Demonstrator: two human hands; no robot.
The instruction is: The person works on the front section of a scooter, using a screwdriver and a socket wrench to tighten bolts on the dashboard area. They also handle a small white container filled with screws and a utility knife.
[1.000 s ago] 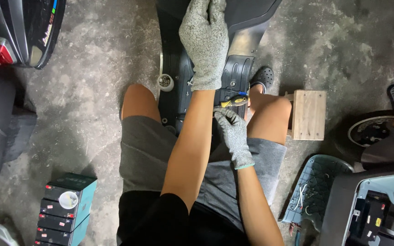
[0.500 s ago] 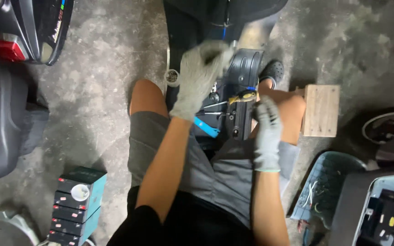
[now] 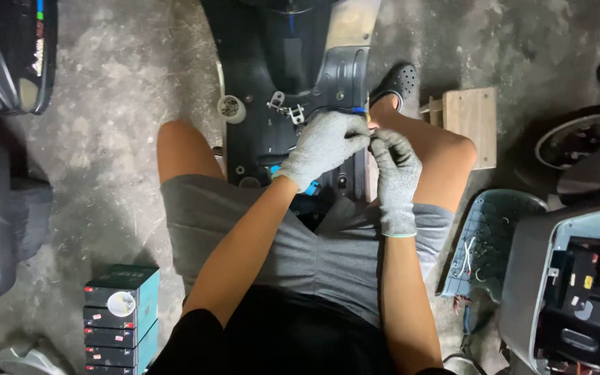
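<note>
I sit over the black plastic floor panel of a scooter, my knees on either side of it. Both hands wear grey knit gloves. My left hand and my right hand meet over the panel's right part, fingertips pinched together on something small with a blue and yellow tip; it is too small and covered to identify. A blue connector shows just under my left wrist. A metal bracket sits on the panel beyond my left hand.
A wooden stool stands right of my knee, a black clog beside it. Stacked black batteries in a teal box sit at lower left. Scooter bodies flank both sides; an open teal-grey compartment with wiring is at lower right.
My left hand came down from the upper part of the panel to meet my right hand, which rose slightly. The camera view shifted closer over the panel.
</note>
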